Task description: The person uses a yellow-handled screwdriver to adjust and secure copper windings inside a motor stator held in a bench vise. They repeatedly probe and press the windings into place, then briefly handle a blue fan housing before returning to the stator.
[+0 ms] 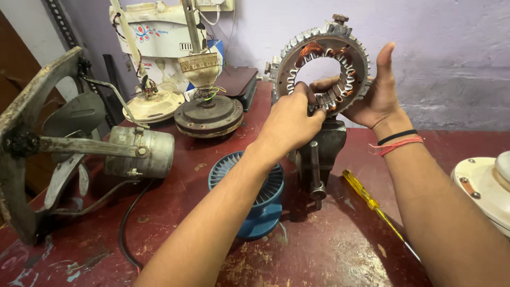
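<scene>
A round metal stator ring [297, 58] with copper windings and white slot liners stands upright above a dark bench vise [325, 143]. My right hand [378, 95] holds the ring's right and lower rim from behind, thumb up. At the bottom of the ring's opening, my left hand [289, 122] has its fingers closed, pinching the windings or liners. Whether the vise jaws clamp the ring is hidden by my hands.
On the dark red workbench [340, 250] a blue ribbed fan part [271, 186] sits under my left forearm. A yellow-handled screwdriver [366, 199] lies right of the vise. A rusty exhaust fan [79, 149] stands left, ceiling fan motors [207, 114] behind, a white housing [486, 188] at right.
</scene>
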